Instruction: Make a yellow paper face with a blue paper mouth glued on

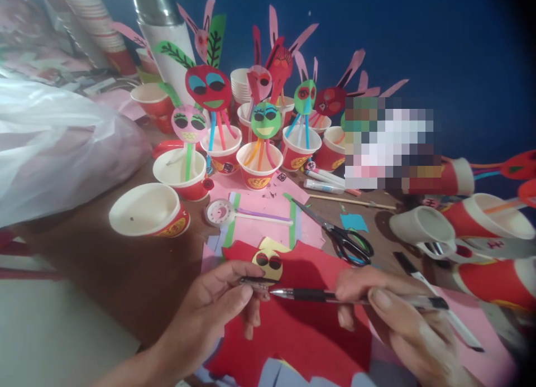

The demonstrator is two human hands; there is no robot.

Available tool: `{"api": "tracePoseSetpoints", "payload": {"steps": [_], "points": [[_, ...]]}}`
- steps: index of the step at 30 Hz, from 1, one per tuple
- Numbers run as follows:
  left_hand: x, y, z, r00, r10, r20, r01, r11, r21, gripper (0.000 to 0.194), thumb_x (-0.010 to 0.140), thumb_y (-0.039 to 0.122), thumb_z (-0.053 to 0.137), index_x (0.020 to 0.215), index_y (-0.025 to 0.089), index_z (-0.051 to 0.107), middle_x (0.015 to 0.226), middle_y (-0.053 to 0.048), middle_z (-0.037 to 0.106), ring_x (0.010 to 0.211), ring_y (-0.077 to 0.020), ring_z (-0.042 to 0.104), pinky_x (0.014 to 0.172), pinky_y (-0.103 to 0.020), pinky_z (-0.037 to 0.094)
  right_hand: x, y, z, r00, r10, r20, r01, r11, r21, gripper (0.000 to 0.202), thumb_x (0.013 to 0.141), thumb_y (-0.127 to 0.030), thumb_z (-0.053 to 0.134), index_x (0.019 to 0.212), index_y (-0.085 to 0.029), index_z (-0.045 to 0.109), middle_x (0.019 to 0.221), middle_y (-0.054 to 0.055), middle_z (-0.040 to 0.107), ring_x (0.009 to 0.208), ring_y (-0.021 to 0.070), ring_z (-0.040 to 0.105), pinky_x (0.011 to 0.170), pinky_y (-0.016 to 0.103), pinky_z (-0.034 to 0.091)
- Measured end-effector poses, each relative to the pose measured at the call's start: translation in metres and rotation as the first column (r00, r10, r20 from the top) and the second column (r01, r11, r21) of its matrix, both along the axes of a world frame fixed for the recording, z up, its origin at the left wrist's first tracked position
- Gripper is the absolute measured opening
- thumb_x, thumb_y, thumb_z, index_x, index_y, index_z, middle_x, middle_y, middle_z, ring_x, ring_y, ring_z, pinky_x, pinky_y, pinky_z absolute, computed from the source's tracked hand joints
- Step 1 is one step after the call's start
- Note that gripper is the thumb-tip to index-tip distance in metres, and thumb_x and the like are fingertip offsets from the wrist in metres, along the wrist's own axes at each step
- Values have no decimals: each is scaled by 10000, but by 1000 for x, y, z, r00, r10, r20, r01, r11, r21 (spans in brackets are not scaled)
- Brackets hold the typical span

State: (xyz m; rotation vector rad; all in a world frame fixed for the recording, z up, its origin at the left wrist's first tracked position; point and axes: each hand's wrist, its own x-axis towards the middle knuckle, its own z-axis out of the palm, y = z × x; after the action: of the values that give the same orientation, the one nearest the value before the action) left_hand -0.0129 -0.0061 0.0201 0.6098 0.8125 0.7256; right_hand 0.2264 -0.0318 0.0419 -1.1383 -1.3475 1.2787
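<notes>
My right hand [402, 314] grips a black gel pen [307, 295] with a clear barrel, its tip pointing left. Between the thumb and fingers of my left hand [226, 297] is a small dark, narrow piece that looks like a pen cap [258, 281], close to the pen tip. Beneath both hands lies a sheet of red paper [301, 331]. A yellow paper face [268, 263] with dark eyes rests at its upper part, partly covered by my left fingers. Black-handled scissors [335, 233] lie just beyond the red paper.
Red-and-white paper cups [259, 163] hold paper-faced straw figures [208, 88] at the back. An empty-looking cup [144, 211] leans at the left near a white plastic bag [62, 152]. A mug [422, 230], more cups and a marker [444, 309] lie at the right. A thermos [167, 57] stands behind.
</notes>
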Motion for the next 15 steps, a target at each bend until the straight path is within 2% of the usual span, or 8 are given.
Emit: {"api": "tracePoseSetpoints", "payload": {"steps": [4,10,15], "points": [[-1,0,1,999,-33,-42,33,999,9,206,805,307,636,936,149,633,601,-17,631,503,-89,556,458,-170,385,-1,0,3,999,47,-23,-47,999,2,237,919,-291,459,940,-253,692,641,15,666,566,153,612,556,277,475],[-2,0,4,995,-51,-87,53,998,16,224,794,321,643,939,152,627,606,-16,634,499,-96,556,473,-187,383,-4,2,6,995,101,23,-101,995,14,234,918,-299,456,949,-268,686,652,2,670,575,141,614,572,261,472],[-1,-2,-3,995,-80,-54,82,996,40,232,807,312,630,977,154,629,654,-28,656,521,-96,572,529,-206,432,-8,3,8,990,142,0,-142,988,-67,238,912,-304,459,927,-249,690,686,25,675,600,158,612,575,286,489]]}}
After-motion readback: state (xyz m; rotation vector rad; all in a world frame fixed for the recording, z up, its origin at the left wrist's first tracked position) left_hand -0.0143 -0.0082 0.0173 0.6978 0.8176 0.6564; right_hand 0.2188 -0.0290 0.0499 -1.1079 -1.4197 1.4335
